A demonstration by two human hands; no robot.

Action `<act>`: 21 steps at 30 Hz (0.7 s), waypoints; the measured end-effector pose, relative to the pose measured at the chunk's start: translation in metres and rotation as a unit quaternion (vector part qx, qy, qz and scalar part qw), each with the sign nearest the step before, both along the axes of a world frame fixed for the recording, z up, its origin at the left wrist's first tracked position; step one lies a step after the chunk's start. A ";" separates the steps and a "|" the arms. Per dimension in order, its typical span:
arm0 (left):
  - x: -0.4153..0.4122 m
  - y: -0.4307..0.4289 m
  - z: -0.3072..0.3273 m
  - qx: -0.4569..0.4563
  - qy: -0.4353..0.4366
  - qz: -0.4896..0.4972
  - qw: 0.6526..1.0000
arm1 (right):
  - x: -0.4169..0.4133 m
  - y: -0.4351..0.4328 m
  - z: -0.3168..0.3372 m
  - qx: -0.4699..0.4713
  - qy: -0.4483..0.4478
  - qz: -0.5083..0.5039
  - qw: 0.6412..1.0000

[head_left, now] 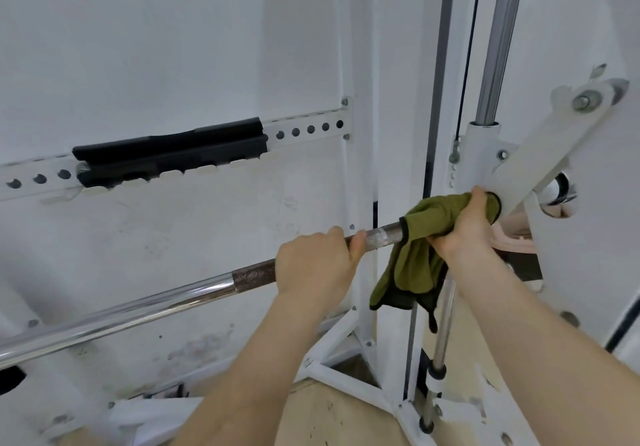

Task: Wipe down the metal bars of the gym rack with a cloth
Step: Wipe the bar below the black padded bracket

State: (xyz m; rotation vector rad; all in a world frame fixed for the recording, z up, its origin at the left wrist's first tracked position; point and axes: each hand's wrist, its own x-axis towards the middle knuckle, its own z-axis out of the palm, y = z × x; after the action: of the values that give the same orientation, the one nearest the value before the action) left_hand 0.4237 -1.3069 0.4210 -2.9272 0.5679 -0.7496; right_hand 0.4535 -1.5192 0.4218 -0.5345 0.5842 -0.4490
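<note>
A long chrome bar (pixel 114 314) runs from the lower left up to the right, with a rusty knurled stretch near its middle. My left hand (pixel 317 265) is wrapped around the bar on that knurled part. My right hand (pixel 467 229) grips an olive-green cloth (pixel 412 262) bunched around the bar's right end, just where the bar meets the white bracket (pixel 540 165) of the rack. Part of the cloth hangs loose below the bar. A vertical chrome guide rod (pixel 498 40) rises above the bracket.
White rack uprights (pixel 360 175) stand behind the bar. A perforated white rail carries a black padded catch (pixel 169 149) at the left. A thin black cable (pixel 469 47) runs beside the guide rod. White base struts (pixel 339 373) and a wooden floor lie below.
</note>
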 end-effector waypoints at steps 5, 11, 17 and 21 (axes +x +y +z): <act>0.003 -0.009 0.000 -0.004 -0.012 0.053 0.999 | -0.001 0.033 -0.009 0.036 -0.105 -0.006 0.994; -0.003 -0.009 0.002 -0.082 0.023 0.077 0.993 | -0.033 0.133 -0.024 -0.073 -0.046 0.190 0.978; -0.024 -0.026 -0.017 -0.029 -0.069 0.099 0.992 | -0.035 0.053 -0.026 -0.082 -0.030 0.263 0.961; -0.036 -0.041 -0.020 -0.004 -0.049 0.093 0.994 | -0.029 0.000 -0.012 -0.075 -0.018 0.167 0.983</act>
State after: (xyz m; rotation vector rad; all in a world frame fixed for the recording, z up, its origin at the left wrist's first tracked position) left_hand 0.3878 -1.3480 0.4011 -2.8792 0.2782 -0.8663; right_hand 0.4242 -1.5192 0.4101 -0.7531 0.4158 -0.1833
